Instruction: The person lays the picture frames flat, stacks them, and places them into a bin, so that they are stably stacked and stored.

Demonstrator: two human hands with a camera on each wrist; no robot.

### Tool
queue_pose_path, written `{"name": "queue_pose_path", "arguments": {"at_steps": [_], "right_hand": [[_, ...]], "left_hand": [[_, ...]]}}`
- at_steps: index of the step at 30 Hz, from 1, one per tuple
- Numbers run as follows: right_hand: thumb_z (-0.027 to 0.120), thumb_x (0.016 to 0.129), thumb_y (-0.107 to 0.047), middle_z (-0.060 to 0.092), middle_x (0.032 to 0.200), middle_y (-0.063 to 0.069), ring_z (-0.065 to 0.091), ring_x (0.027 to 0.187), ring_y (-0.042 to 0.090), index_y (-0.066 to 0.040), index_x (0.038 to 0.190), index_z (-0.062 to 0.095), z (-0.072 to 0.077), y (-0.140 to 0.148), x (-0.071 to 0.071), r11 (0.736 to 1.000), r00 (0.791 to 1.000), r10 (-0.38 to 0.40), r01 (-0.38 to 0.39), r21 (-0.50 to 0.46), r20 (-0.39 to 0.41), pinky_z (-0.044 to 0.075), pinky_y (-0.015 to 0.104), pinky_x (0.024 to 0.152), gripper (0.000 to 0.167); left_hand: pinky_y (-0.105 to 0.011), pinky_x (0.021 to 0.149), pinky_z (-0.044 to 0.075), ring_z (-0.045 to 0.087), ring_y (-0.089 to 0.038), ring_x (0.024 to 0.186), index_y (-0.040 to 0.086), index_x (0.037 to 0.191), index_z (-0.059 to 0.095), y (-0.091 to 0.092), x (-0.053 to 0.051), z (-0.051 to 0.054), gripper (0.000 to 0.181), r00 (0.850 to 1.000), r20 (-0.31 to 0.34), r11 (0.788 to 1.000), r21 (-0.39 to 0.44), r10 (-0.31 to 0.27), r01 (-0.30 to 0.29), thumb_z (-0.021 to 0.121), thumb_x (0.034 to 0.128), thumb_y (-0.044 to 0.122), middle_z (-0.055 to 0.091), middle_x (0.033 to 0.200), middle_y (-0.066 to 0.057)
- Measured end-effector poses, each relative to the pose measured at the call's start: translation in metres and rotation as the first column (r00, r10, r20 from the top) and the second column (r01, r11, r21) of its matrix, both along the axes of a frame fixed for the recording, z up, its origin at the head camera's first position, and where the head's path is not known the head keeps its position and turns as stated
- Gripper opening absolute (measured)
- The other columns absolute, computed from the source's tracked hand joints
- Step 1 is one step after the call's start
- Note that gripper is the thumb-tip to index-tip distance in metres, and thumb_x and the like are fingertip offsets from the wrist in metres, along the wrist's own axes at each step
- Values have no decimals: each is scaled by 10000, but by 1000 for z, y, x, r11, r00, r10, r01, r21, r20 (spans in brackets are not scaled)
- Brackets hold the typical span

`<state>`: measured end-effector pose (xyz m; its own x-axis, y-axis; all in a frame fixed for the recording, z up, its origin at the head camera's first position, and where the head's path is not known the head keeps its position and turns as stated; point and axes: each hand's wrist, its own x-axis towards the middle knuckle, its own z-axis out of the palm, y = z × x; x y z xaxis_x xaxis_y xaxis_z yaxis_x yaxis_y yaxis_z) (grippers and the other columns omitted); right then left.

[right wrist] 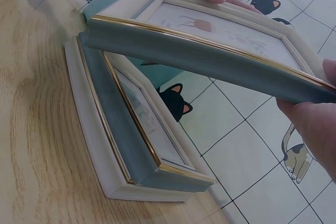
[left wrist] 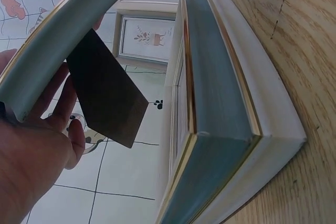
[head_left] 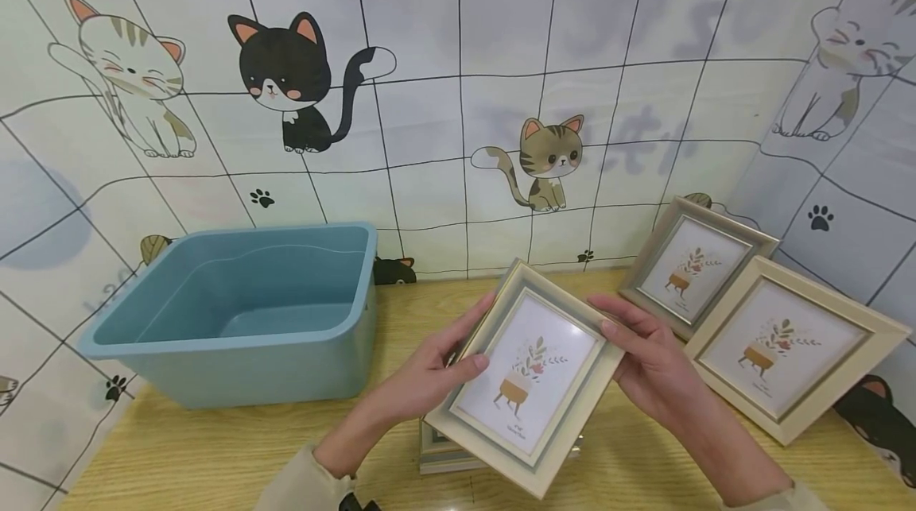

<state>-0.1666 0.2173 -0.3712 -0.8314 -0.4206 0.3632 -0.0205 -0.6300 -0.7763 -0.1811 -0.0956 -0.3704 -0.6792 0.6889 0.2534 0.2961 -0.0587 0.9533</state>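
On the right, I see two beige rectangular picture frames [head_left: 694, 269] [head_left: 783, 346] standing, maybe done; my left hand [head_left: 438, 364] and right hand [head_left: 654, 364] grip a cream-and-blue frame [head_left: 528, 376] above a cream-and-blue frame pile [left wrist: 218, 98], probably left to do.

My head view comes through bright and evenly lit, with a small white glare near the top right corner of the held picture frame's pane [head_left: 529, 368]; its small print is too soft for me to read fully. Both wrist views reach me dimmer and greyer, the frame's stand [left wrist: 107, 93] nearly black, while lens distortion bows the stacked frames' edges [left wrist: 215, 77].
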Motion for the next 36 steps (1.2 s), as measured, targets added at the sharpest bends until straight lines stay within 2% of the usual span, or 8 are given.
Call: {"name": "queue_pose_path", "arguments": {"at_steps": [15,20,23,28,33,36], "right_hand": [[315,1090,73,667,1313,91,640,1205,223,-66,1344,667,-4,1,3,1000,1000,-17,18,-18,19,530,370,969,456],[328,1092,65,670,1307,86,647,1191,218,-72,1335,677,-6,3,4,998,998,-56,57,-24,22,540,361,954,447],[327,1092,67,665,1308,91,646,1194,219,-62,1333,677,-8,4,5,995,996,-89,90,-42,24,541,363,952,444],[331,1093,62,640,1323,94,633,1211,226,-51,1340,672,-9,5,4,990,992,-121,124,-68,47,531,378,969,436],[359,1088,58,640,1326,84,632,1210,223,-47,1319,687,-10,2,3,980,982,-170,178,-89,86,528,372,974,414],[369,1087,54,650,1320,81,638,1201,220,-48,1304,697,-11,0,2,971,973,-206,216,-98,105,533,367,966,406]], "left_hand": [[-420,779,607,647,-237,1134,316,1655,201,0,0,0,705,1000,-18,999,-33,8,-8,541,1070,117,337,1622,-137],[-411,779,606,653,-233,1111,295,1650,236,1,-1,-4,679,1000,-21,1000,-24,17,-18,534,1072,99,395,1582,-170],[-398,794,602,658,-230,1091,277,1642,275,1,-2,-7,657,999,-18,999,-24,44,-44,532,1071,81,419,1568,-161],[-365,823,587,656,-228,1078,260,1606,378,0,-3,-11,601,990,15,990,-34,138,-137,563,1060,90,468,1539,-128],[-353,845,579,644,-270,1116,175,1579,434,-4,-5,-15,562,979,43,980,0,200,-200,583,1046,80,517,1483,-185],[-340,864,570,630,-290,1146,117,1563,450,-6,-6,-20,539,975,33,975,24,220,-221,579,1044,58,531,1464,-207]]}}
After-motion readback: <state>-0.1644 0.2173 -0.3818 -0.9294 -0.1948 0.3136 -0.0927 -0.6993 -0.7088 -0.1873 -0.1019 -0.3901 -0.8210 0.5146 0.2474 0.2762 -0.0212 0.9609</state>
